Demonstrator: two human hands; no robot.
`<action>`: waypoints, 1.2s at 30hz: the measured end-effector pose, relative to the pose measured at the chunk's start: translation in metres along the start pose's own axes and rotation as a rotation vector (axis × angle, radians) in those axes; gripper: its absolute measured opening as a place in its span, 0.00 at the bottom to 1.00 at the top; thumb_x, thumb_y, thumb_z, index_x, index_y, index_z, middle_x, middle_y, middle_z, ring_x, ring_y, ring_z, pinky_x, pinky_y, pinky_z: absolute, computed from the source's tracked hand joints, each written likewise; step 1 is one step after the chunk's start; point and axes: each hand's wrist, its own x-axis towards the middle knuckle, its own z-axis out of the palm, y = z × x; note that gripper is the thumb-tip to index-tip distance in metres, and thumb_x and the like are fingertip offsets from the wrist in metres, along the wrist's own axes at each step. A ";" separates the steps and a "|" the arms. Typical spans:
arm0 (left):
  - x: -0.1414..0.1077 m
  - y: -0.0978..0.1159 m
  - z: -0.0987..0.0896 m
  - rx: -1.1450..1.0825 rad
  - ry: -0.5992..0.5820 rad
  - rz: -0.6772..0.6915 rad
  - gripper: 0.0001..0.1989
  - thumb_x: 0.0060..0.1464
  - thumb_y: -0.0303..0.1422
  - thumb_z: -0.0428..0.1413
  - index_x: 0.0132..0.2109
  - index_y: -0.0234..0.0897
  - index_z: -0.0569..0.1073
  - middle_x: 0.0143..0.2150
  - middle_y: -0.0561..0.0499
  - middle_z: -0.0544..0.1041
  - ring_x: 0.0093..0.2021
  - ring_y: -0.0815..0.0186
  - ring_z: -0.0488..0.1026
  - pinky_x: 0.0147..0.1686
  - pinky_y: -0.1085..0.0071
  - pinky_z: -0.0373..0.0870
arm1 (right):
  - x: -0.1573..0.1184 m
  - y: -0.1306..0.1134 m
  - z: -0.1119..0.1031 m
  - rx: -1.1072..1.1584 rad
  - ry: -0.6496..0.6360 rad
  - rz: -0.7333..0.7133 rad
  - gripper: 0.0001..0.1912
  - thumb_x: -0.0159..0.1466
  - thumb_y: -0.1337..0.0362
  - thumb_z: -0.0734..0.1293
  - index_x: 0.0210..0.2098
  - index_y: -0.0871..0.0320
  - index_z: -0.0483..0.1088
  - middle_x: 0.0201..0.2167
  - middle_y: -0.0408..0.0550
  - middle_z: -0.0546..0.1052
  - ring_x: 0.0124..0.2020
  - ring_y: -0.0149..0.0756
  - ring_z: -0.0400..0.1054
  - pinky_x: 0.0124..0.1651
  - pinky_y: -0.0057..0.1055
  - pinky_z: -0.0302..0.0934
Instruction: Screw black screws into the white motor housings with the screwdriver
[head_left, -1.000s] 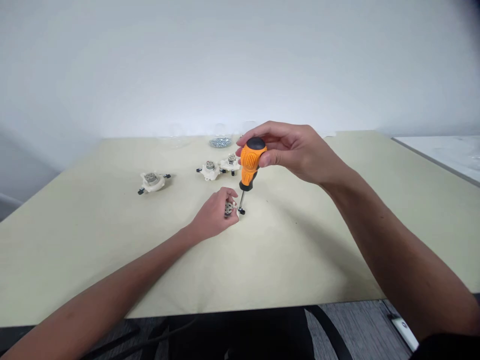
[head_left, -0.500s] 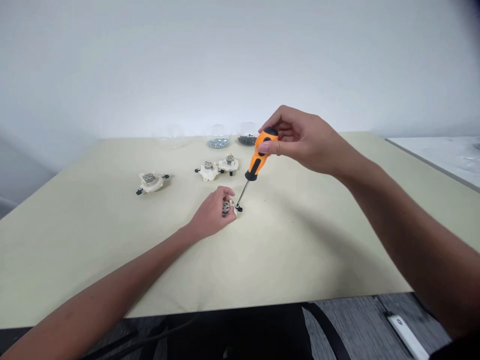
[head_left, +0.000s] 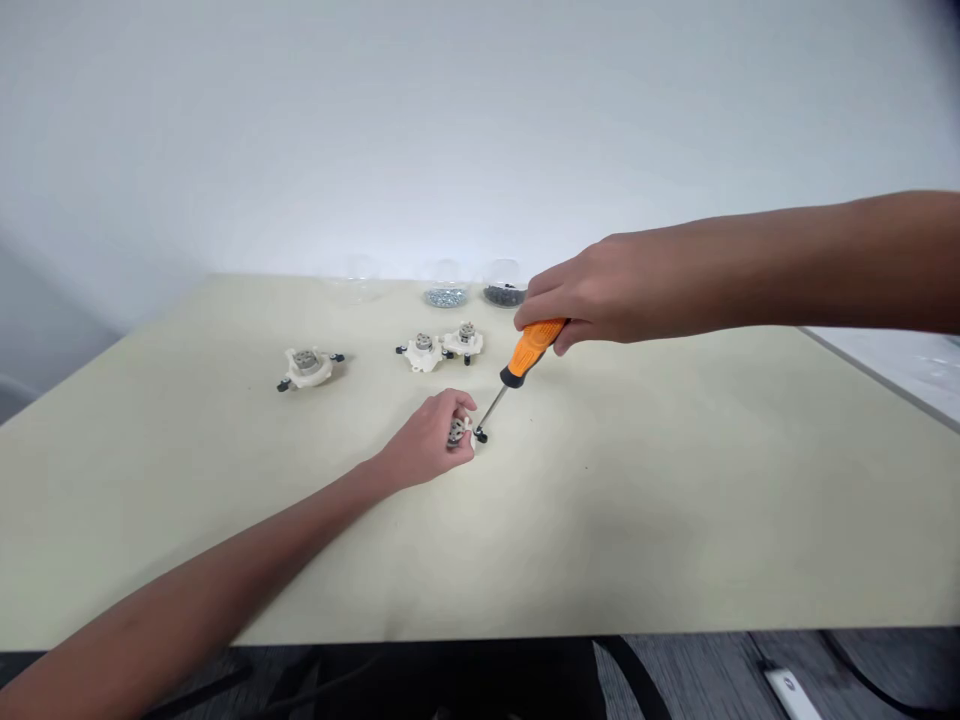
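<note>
My left hand (head_left: 429, 438) pinches a small white part with a grey motor (head_left: 457, 431) against the table, its black end (head_left: 481, 436) sticking out to the right. Wrapped round the handle of an orange and black screwdriver (head_left: 529, 350) is my right hand (head_left: 581, 298). The tool leans to the upper right, its tip at the black end of the held part. Similar white parts lie behind and to the left: one alone (head_left: 308, 367), and two side by side, the left one (head_left: 424, 352) and the right one (head_left: 464, 341).
At the back of the pale table (head_left: 645, 530) stand clear bowls, one with silvery screws (head_left: 446, 297), one with dark screws (head_left: 503, 294) and a faint clear one (head_left: 358, 280) at left. A white power strip (head_left: 792, 693) lies on the floor below the front edge.
My right wrist and forearm have swung up to nearly level, and the fingers now cover the top of the handle. The screwdriver leans further right. The view has shifted slightly.
</note>
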 end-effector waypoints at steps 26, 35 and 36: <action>0.000 0.005 -0.002 -0.028 -0.012 -0.040 0.15 0.54 0.30 0.51 0.49 0.40 0.59 0.42 0.49 0.71 0.42 0.61 0.70 0.43 0.62 0.68 | 0.010 -0.011 0.000 -0.030 -0.187 -0.008 0.16 0.63 0.46 0.61 0.36 0.52 0.67 0.27 0.44 0.68 0.24 0.31 0.57 0.27 0.32 0.46; 0.001 0.005 -0.003 -0.020 -0.014 -0.024 0.16 0.53 0.30 0.51 0.49 0.39 0.59 0.41 0.49 0.72 0.39 0.63 0.70 0.43 0.63 0.67 | 0.007 -0.014 -0.001 -0.007 -0.124 -0.126 0.10 0.62 0.57 0.64 0.43 0.51 0.68 0.34 0.45 0.71 0.28 0.33 0.60 0.29 0.30 0.48; 0.001 0.005 -0.003 -0.015 -0.014 -0.019 0.16 0.53 0.30 0.51 0.49 0.39 0.59 0.41 0.49 0.72 0.39 0.63 0.69 0.42 0.63 0.67 | 0.007 -0.015 -0.001 -0.012 -0.111 -0.156 0.10 0.62 0.58 0.63 0.43 0.51 0.68 0.35 0.46 0.71 0.29 0.33 0.60 0.30 0.30 0.48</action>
